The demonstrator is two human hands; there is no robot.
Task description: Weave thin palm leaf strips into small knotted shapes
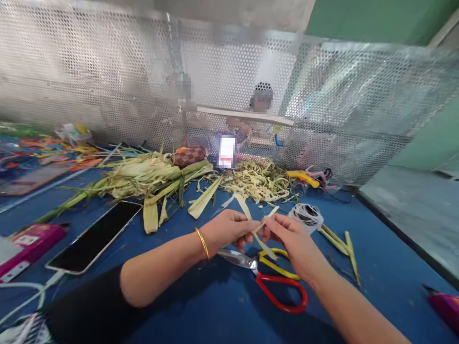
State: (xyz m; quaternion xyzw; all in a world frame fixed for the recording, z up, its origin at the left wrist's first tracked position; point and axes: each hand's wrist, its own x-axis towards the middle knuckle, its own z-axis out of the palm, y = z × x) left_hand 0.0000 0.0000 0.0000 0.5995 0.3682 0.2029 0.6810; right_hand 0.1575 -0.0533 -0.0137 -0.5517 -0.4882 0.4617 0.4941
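Note:
Above the blue table my left hand, with a gold bangle at its wrist, pinches pale strips of corn husk between thumb and fingers. My right hand is closed on the same strips from the other side, fingertips almost touching the left ones. Where the strips cross, the fingers partly hide them; one end hangs down below the hands. Beneath lies a pair of scissors with one red and one yellow handle, blades pointing left. A bundle of white cord sits just beyond my right hand.
A heap of husks and a pile of shredded strips lie at the back against a perforated metal screen. A phone with a cable rests at left, beside a magenta box. Yellow-handled tool lies back right. People sit behind the screen.

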